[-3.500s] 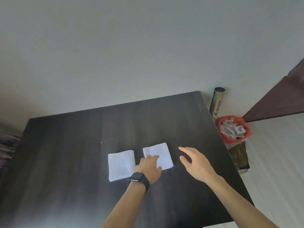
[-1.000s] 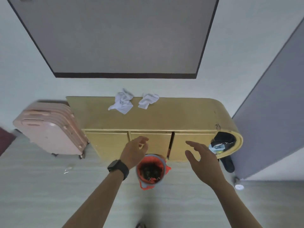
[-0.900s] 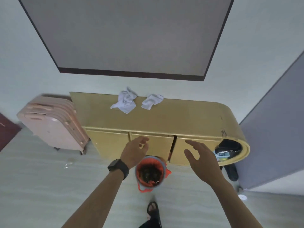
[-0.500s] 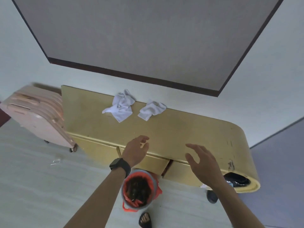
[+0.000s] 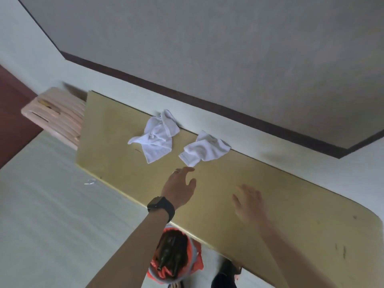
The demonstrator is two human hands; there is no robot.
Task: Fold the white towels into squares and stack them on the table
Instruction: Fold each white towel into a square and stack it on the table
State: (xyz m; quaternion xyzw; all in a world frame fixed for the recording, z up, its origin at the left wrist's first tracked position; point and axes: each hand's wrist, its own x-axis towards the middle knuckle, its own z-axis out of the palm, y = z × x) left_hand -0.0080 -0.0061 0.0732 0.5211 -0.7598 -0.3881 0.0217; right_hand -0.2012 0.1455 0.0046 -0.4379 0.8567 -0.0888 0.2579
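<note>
We note two crumpled white towels on the yellow cabinet [image 5: 112, 146], both near its back edge against the wall: the left towel [image 5: 155, 140] toward the middle of that edge, the right towel [image 5: 204, 150] just beside it, apart. We judge both light, soft and limp. They will sag and unfold when lifted, so a pinch at a free corner or a gathered bunch should serve best. The left hand [image 5: 179, 188], a watch [image 5: 161, 205] on its wrist, reaches with loosely spread fingers close to the near end of the right towel, holding nothing; contact is not evident. The right hand [image 5: 249, 204], blurred, hovers spread wide above the cabinet top, empty.
</note>
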